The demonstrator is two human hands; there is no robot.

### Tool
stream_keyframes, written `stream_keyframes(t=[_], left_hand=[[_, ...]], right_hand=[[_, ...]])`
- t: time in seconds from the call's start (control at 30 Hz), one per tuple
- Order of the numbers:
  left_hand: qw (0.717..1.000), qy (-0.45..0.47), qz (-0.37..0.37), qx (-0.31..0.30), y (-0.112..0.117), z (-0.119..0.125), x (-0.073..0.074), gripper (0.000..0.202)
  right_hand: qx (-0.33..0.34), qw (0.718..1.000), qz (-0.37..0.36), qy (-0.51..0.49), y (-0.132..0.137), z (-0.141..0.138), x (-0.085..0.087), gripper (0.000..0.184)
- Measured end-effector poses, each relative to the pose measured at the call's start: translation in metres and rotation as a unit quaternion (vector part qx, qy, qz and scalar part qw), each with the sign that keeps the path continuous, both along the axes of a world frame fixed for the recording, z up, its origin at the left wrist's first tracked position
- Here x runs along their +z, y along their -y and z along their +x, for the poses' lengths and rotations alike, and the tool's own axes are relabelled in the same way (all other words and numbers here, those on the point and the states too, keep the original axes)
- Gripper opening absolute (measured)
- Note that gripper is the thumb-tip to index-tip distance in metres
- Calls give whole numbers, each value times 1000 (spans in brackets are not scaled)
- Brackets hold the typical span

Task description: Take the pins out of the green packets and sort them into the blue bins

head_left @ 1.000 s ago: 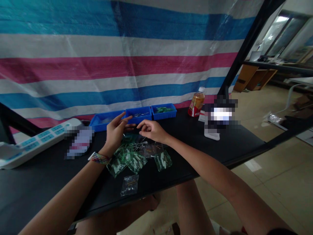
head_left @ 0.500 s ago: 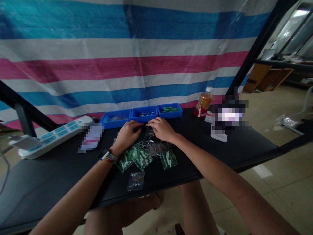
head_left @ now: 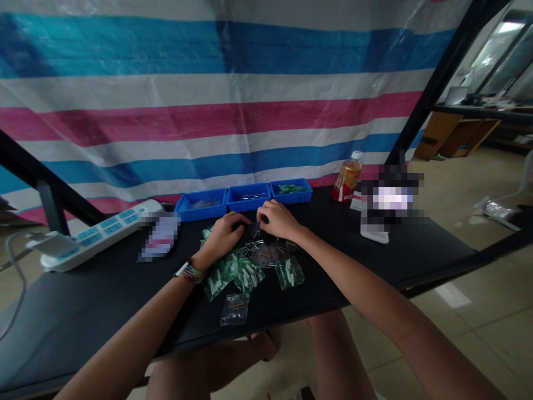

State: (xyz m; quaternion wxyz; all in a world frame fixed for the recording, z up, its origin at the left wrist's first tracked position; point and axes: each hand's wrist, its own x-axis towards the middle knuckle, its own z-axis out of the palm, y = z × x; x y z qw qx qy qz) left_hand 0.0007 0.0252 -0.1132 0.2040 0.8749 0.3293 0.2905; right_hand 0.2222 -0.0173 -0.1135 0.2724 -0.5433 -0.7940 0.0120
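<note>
My left hand (head_left: 224, 234) is closed in a pinch just in front of the blue bins, above the left part of a pile of small plastic bags. Facing it, with a narrow gap between, my right hand (head_left: 276, 218) has its fingers curled and pressed together. Whatever sits in either pinch is too small and dark to make out. Below my hands lie green bags of pale sticks (head_left: 250, 276), clear bags with brownish pins (head_left: 266, 254) and loose thin metal pins (head_left: 252, 244). Another green bag (head_left: 290, 272) lies to the right, and a clear bag (head_left: 235, 309) lies nearest me.
Three blue bins hold small parts: the left bin (head_left: 201, 213), the middle bin (head_left: 249, 204) and the right bin (head_left: 291, 196). A white power strip (head_left: 104, 230) stands left. On the right are a drink bottle (head_left: 347, 176) and blurred-out items. A striped sheet (head_left: 233, 89) hangs behind.
Both hands have come slightly back from the bins toward me. My right fingers, stretched further forward before, are now more curled. The view has shifted a little; the bags stay in place.
</note>
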Motion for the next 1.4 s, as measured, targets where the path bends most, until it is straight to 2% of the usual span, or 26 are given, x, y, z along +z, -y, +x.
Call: stream_keyframes(t=[0.17, 0.3, 0.4, 0.53, 0.6, 0.7, 0.8, 0.87, 0.93, 1.03, 1.13, 1.27, 1.4], left_hand=[[1000, 14, -6, 6, 9, 1, 2, 31], [1000, 22, -9, 11, 12, 2, 3, 28], [999, 43, -12, 19, 11, 2, 4, 28], [998, 63, -13, 24, 10, 0, 4, 31], [998, 59, -11, 20, 10, 0, 3, 30], [1000, 30, -3, -1, 11, 1, 1, 29], [1000, 5, 6, -24, 13, 2, 1, 29], [999, -2, 14, -32, 13, 3, 1, 29], [999, -7, 23, -36, 13, 3, 0, 28], [999, -8, 33, -37, 12, 2, -1, 26], [999, -1, 32, -29, 12, 2, 0, 23], [1000, 23, 10, -18, 18, 4, 4, 29], [996, 74, -45, -12, 23, 8, 6, 35]], right_hand=[[-52, 991, 75, -95, -14, -8, 26, 13], [-108, 988, 85, -66, -37, -7, 42, 20], [-115, 990, 81, -34, -45, -4, 39, 27], [-91, 986, 125, -60, -30, -2, 27, 32], [-62, 992, 89, -66, -17, -1, 21, 27], [-18, 999, -9, -32, 0, 5, 13, 13], [-43, 996, -75, 3, 9, 12, 7, 25], [-63, 993, -96, 20, 12, 14, 4, 34], [-68, 993, -99, 18, 12, 16, 1, 35], [-65, 989, -124, -55, 6, 17, -2, 42], [-51, 968, -163, -185, -2, 16, -6, 44], [17, 920, -176, -351, -6, 9, -11, 28], [99, 865, -158, -465, -2, -3, -9, 33]])
